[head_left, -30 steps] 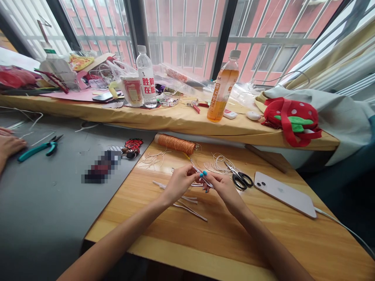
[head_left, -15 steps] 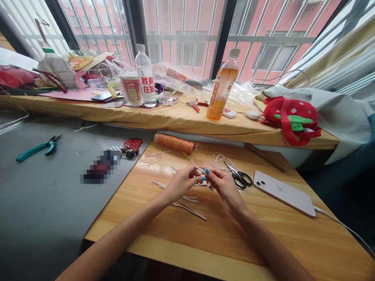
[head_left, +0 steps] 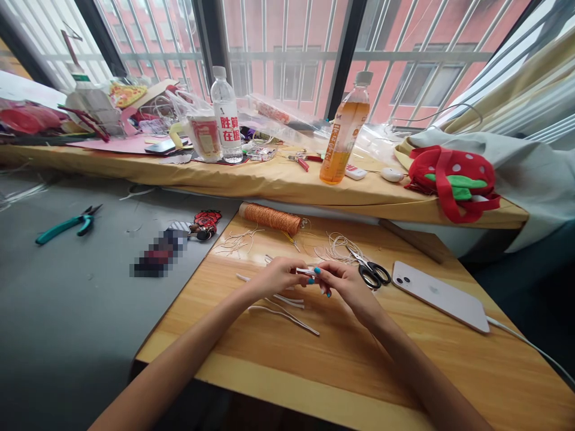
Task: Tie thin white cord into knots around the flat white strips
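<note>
Between my two hands is a short piece of white cord (head_left: 306,272), pinched at both sides just above the wooden table. My left hand (head_left: 279,278) grips its left part with thumb and fingers. At the other side, my right hand (head_left: 342,284) closes thumb and forefinger on it; the curled fingers partly hide the cord. Several loose white cords (head_left: 287,318) lie on the wood below and left of my hands. Black-handled scissors (head_left: 374,275) rest just right of my right hand, their blades on a coil of thin cream string (head_left: 344,246).
A spool of orange thread (head_left: 272,218) lies at the table's back edge. To the right is a pale phone (head_left: 439,296) with a cable. Teal pliers (head_left: 69,226) lie on the grey surface at left. Bottles, including one of amber drink (head_left: 345,134), stand on the cloth-covered ledge.
The white cord between my hands has turned from slanting to nearly level. My fingers have shifted slightly and stay pinched on it. The whole view has moved a little.
</note>
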Tool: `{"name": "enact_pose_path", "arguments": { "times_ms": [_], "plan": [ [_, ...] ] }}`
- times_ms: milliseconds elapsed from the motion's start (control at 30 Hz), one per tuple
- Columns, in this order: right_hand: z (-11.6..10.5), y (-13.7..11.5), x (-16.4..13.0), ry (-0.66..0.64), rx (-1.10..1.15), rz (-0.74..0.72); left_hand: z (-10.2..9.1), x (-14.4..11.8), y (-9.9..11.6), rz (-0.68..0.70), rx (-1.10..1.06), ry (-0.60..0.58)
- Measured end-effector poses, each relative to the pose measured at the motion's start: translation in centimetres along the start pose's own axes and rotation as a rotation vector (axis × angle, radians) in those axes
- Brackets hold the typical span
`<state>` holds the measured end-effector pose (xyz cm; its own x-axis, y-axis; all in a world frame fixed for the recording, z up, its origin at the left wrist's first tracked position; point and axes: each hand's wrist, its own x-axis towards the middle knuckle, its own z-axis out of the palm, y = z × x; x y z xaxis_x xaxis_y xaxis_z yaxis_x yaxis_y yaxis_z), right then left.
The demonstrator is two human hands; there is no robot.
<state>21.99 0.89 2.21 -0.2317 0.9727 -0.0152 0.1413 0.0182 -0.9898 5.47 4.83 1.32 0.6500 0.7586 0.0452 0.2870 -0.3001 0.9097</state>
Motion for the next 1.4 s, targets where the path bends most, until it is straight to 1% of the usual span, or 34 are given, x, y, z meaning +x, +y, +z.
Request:
{"name": "enact_pose_path", "arguments": {
  "times_ms": [100,267,500,633,700,767,800,867,933,967,1000,1100,1167,1267,1400],
  "plan": [
    [0.0,0.0,0.0,0.0,-0.007,0.021,-0.1,0.0,-0.1,0.014,0.019,-0.033],
    [0.2,-0.2,-0.1,-0.021,-0.009,0.022,-0.1,0.0,-0.1,0.011,0.041,-0.016],
    [0.0,-0.6,-0.2,-0.049,-0.013,0.019,-0.2,0.1,-0.4,-0.028,0.032,-0.017],
    [-0.3,-0.6,0.0,-0.066,-0.047,0.032,0.0,0.1,-0.4,-0.036,0.045,-0.041],
    [-0.4,-0.3,0.0,-0.055,-0.054,0.041,0.1,0.1,-0.3,-0.047,0.054,-0.061],
    [-0.6,0.0,0.1,-0.009,-0.035,0.041,0.0,0.1,-0.1,-0.049,0.081,-0.061],
    [-0.6,0.3,0.1,0.024,-0.023,0.036,-0.1,0.1,0.0,-0.034,0.102,-0.044],
    [-0.7,0.6,0.2,0.084,-0.006,0.028,-0.3,0.0,0.2,0.032,0.152,0.04],
    [-0.7,0.8,0.3,0.111,-0.003,0.031,-0.4,-0.1,0.5,0.138,0.2,0.156],
    [-0.7,0.8,0.3,0.11,-0.003,0.035,-0.4,-0.2,0.6,0.197,0.221,0.196],
    [-0.6,0.7,0.3,0.102,-0.003,0.037,-0.3,-0.2,0.6,0.253,0.242,0.213],
    [-0.2,0.5,0.2,0.08,-0.01,0.019,0.2,-0.4,0.5,0.383,0.301,0.183],
    [0.0,0.4,0.1,0.068,-0.025,0.016,0.6,-0.4,0.3,0.405,0.322,0.196],
    [0.0,0.5,0.1,0.052,-0.038,0.043,0.9,-0.4,0.0,0.384,0.325,0.23],
    [-0.1,0.5,0.1,0.081,-0.059,0.046,1.0,-0.5,0.1,0.341,0.302,0.207]
  ]
}}
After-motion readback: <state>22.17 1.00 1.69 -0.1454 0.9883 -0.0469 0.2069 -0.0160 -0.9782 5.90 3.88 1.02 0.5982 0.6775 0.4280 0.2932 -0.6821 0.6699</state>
